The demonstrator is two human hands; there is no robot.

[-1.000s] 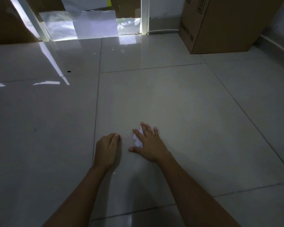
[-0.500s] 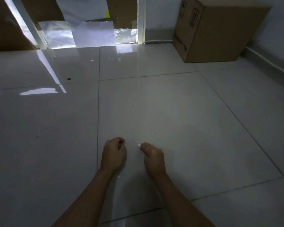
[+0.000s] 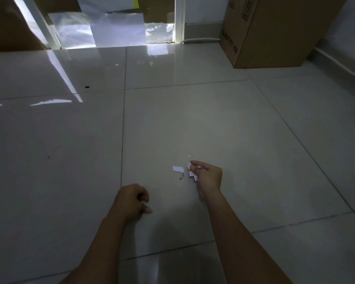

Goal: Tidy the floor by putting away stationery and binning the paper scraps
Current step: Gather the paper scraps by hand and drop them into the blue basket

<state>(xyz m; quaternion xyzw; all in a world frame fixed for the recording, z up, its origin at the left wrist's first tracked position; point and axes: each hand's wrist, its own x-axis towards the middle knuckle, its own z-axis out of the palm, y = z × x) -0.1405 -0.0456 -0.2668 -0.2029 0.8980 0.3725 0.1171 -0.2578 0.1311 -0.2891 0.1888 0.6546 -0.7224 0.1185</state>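
Right hand [image 3: 209, 178]: fingers pinch white scraps [image 3: 193, 174].
Loose scrap [image 3: 178, 169]: flat on floor [image 3: 254, 140], just left of those fingers, long axis left-right; right hand nearer.
Left hand [image 3: 131, 199]: fingers curled, nothing seen inside.

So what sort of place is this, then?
Probably a dim indoor storage corner or spare room: glossy floor tiles, a big cardboard box standing on them, and a floor-level glass panel partly covered with sheets. The right hand pinches paper scraps.
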